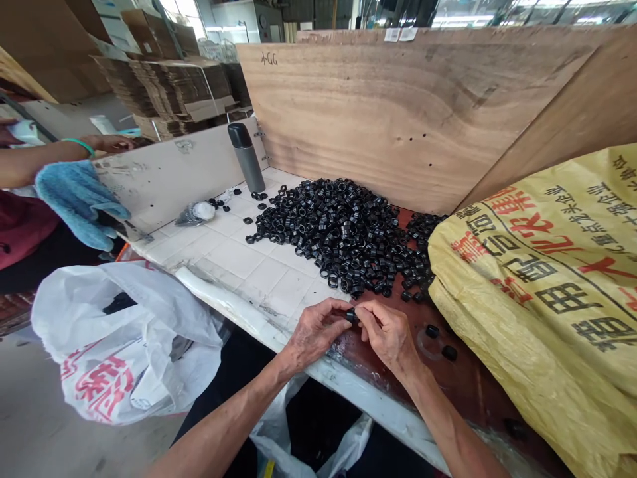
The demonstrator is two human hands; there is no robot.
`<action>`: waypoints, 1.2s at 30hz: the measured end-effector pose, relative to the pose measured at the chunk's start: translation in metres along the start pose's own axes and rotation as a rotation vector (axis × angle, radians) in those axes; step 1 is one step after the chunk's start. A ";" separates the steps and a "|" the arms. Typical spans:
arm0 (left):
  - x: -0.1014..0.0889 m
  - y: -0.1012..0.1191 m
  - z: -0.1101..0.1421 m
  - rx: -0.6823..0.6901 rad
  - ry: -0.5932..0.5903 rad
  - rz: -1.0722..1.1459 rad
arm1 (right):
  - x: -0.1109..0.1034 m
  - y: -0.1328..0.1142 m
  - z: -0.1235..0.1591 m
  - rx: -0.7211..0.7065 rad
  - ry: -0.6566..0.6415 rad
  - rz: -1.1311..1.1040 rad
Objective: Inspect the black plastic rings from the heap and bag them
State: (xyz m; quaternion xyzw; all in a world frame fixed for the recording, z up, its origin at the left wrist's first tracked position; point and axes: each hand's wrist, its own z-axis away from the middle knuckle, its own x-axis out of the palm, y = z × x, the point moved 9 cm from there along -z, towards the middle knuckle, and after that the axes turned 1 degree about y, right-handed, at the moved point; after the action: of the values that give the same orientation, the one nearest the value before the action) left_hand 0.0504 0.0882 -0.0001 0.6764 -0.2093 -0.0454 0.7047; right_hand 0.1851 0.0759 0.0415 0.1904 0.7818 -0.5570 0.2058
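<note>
LEFT: left hand (316, 332) fingertips pinching small black plastic ring (352, 317) | RIGHT: right hand (391, 335) pinching opposite side, steadying it | 12 o'clock: heaped black plastic rings (328, 232)

The person's fingers hid most of the small black piece (352, 317) pinched between the left hand (316, 332) and right hand (388, 335). The yellow woven sack (537, 299) ran off the right edge, a co-worker's arm (44, 156) was cut off at the left edge, and the contents of the clear plastic bag (195, 214) were too small to tell
</note>
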 end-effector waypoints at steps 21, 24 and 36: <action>-0.006 -0.001 0.000 -0.011 0.070 0.039 | 0.004 -0.004 -0.001 -0.069 0.035 -0.049; -0.006 -0.002 -0.002 -0.067 0.078 0.129 | 0.002 -0.013 -0.003 -0.139 0.034 -0.072; -0.003 0.001 -0.003 -0.072 0.058 0.138 | -0.002 0.001 -0.002 0.021 0.072 -0.069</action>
State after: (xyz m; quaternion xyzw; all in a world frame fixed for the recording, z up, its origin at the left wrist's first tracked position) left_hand 0.0486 0.0919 0.0003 0.6354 -0.2332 0.0157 0.7360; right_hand 0.1870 0.0776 0.0422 0.1856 0.7889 -0.5646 0.1562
